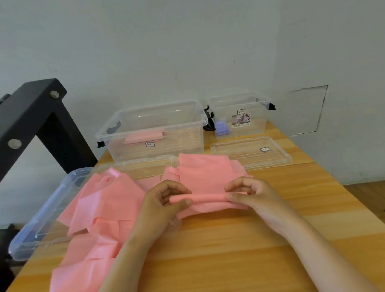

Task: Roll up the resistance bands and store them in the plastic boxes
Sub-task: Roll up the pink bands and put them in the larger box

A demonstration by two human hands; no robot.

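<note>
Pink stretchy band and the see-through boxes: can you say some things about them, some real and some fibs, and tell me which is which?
1. The left hand and right hand both pinch the rolled end of the pink resistance band. True.
2. The big plastic box has nothing in it. False: a pink roll lies inside.
3. The smaller plastic box holds a purple roll. True.
4. The smaller plastic box has its lid on. False: it is open, and a clear lid lies flat on the table in front of it.
</note>
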